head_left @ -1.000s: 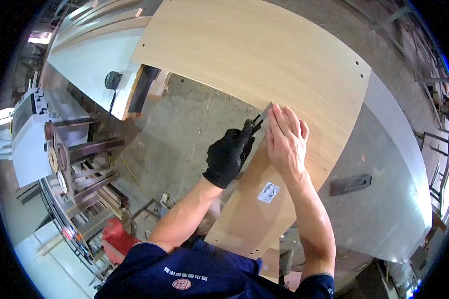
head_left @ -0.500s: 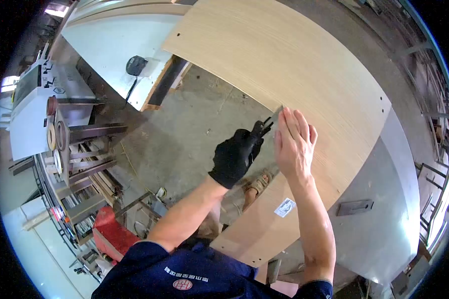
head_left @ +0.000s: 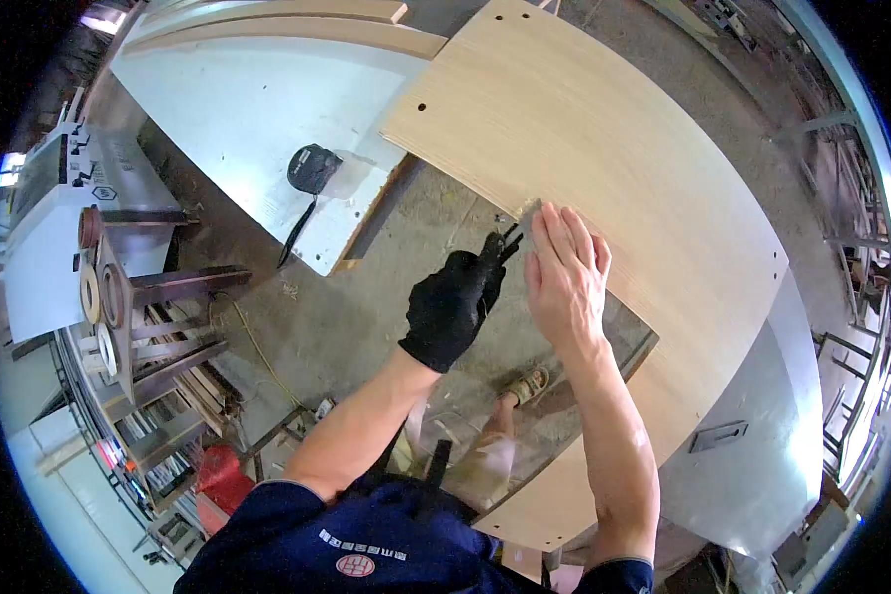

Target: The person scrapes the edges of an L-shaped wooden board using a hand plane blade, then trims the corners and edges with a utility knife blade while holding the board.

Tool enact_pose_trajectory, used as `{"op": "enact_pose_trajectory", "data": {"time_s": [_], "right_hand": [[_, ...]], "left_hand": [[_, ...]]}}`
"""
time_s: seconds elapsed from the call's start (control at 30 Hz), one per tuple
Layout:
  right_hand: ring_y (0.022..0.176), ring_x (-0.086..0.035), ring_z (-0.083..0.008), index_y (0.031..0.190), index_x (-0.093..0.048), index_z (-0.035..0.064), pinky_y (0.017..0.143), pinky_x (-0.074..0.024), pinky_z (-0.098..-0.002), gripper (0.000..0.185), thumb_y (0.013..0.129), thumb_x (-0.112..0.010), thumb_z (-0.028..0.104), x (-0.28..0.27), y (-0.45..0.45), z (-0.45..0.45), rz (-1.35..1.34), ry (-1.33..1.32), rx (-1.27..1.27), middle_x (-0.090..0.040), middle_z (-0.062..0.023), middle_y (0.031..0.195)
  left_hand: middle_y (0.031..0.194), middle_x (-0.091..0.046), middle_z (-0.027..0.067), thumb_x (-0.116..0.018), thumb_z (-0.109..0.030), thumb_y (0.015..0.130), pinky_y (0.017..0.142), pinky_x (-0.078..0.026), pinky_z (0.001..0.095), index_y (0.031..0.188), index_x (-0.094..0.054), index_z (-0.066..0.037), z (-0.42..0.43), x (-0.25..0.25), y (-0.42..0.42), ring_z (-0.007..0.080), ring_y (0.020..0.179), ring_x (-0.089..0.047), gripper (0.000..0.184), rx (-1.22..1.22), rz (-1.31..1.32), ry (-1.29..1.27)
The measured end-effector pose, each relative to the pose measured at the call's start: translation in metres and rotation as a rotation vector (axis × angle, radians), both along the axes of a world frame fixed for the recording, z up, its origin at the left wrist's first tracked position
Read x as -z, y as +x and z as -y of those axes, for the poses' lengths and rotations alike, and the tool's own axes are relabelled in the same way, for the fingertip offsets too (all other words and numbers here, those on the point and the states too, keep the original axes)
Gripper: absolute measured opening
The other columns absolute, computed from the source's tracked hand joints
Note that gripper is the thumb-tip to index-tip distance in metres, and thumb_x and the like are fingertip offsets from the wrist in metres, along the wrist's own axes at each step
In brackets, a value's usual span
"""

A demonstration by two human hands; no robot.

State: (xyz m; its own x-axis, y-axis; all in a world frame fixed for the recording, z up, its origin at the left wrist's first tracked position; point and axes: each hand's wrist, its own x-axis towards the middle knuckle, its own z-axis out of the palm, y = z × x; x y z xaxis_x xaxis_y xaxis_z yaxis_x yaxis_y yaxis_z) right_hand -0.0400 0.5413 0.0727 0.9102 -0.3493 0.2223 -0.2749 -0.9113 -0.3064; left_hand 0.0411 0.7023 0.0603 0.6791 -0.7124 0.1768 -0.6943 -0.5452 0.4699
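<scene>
The wood-grain panel (head_left: 634,168) was the largest thing in view; its wide arm stretched across the upper right, a second arm came back toward the person, and dark holes showed near its ends. The white board (head_left: 228,129) stood to the panel's left, its near-right corner beside the panel's left end. The grey surface (head_left: 762,406) spread out past the panel's right edge. Well to the panel's left stood a wooden rack (head_left: 183,287) with rolls hung on its side. Pale strips (head_left: 297,32) lay on the white board, beyond the panel's left corner.

The left hand (head_left: 452,309), in a black glove, was just off the panel's inner edge, its fingers closed around a tool. The bare right hand (head_left: 570,272) was palm down, fingers straight and together, their tips over that same inner edge; whether they pressed on the tool could not be told. A sandalled foot (head_left: 528,384) showed in the panel's cut-out. A black tape measure (head_left: 313,169) rested left of the panel, a flat slotted piece (head_left: 720,436) right of it. The slim, dark tool (head_left: 511,239) pointed at the panel's inner edge, its tip blurred.
</scene>
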Motion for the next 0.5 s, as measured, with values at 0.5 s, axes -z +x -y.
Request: {"op": "enact_pose_trajectory", "data": {"time_s": [0.5], "right_hand": [[0.142,-0.043,-0.0259,0.140,-0.057,0.0044,0.115,-0.0333,-0.0486,0.052,0.090,-0.066,0.015,-0.009,0.068,-0.022,-0.005,0.036,-0.079,-0.053,-0.0068,0.150]], "left_hand": [[0.086,-0.065,0.0124,-0.066,-0.018,0.094,0.055,-0.053,0.0407,0.148,-0.052,-0.016,-0.035,-0.008,0.061,0.0306,0.067,-0.067,0.056,-0.019,-0.113,-0.011]]}}
